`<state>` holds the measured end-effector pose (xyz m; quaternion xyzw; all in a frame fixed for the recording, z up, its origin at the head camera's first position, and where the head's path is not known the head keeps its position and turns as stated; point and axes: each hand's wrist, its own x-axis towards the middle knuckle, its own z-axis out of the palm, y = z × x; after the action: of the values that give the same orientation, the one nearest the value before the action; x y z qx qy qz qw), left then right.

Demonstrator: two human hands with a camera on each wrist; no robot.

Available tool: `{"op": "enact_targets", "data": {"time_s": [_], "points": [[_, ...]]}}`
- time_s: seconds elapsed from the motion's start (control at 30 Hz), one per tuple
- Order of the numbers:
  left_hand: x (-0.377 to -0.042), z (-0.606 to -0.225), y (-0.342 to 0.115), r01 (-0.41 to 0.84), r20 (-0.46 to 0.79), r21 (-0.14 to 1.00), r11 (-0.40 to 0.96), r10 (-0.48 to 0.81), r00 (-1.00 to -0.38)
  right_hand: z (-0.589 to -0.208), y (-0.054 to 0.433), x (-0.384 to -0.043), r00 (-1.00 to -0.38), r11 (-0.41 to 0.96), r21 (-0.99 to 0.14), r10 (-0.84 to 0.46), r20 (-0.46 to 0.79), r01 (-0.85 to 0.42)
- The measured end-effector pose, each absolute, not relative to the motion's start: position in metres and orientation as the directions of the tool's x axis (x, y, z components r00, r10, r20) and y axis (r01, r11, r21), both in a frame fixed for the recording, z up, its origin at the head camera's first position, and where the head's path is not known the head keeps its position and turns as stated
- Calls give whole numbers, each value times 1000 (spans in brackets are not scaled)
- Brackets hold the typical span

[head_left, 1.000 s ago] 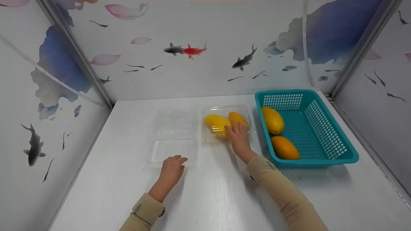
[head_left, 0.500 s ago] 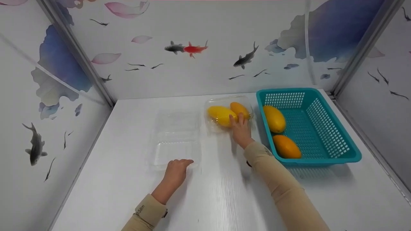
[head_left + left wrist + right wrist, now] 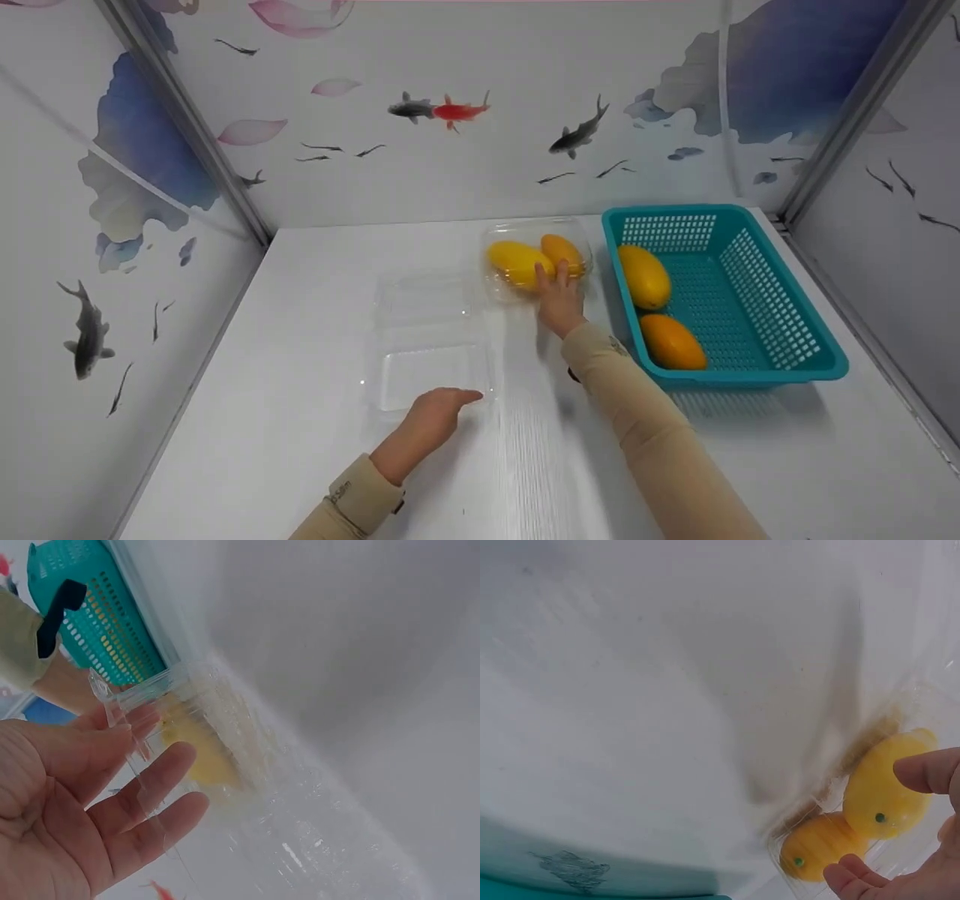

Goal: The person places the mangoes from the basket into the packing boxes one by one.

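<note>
My left hand (image 3: 435, 412) pinches the near right edge of an open clear plastic clamshell box (image 3: 431, 367) on the white table. In the left wrist view, thumb and forefinger meet at the rim of that clamshell (image 3: 154, 810), with yellow fruit showing beyond through the plastic. At the back, a second clear clamshell (image 3: 536, 223) holds a yellow mango (image 3: 516, 259) and an orange-yellow mango (image 3: 559, 250). My right hand (image 3: 561, 304) is at its front side, fingers extended over the plastic. The right wrist view shows that thumb (image 3: 926, 771) overlapping the yellow mango.
A teal plastic basket (image 3: 750, 377) stands to the right, close to the filled clamshell. Inside lie a yellow mango (image 3: 645, 279) and an orange mango (image 3: 673, 343), both along its left side. White panels (image 3: 450, 180) printed with fish enclose the table's back and sides.
My right hand has slid the filled clamshell back towards the rear wall. My left hand has gripped the other clamshell's edge and drawn it right and nearer.
</note>
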<state>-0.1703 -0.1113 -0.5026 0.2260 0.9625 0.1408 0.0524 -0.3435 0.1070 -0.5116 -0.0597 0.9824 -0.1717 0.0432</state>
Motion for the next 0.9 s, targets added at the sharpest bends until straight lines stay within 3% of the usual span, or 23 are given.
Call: {"op": "enact_targets", "data": {"time_s": [0.17,0.33,0.43,0.5,0.6,0.9], "points": [[-165,-499,-111,448,-73,340,827,499,-864,-510,99,-345,-994,882,-471,-79,-70,-37],[-161,-497,-110,385,-200,443,810,508,-838,-519,89,-336,-994,764,-641,-113,-15,-77],[-161,-495,-108,381,-229,474,794,529,-817,-527,84,-330,-964,713,-701,-201,-172,-24],[-160,-495,-106,389,-237,486,783,546,-803,-532,81,-326,-918,677,-735,-260,-298,47],[-158,-495,-105,405,-244,495,768,571,-784,-538,77,-321,-852,633,-768,-347,-393,96],[-152,-494,-99,449,-257,503,739,624,-738,-537,67,-315,-905,448,-886,-320,-282,117]]}}
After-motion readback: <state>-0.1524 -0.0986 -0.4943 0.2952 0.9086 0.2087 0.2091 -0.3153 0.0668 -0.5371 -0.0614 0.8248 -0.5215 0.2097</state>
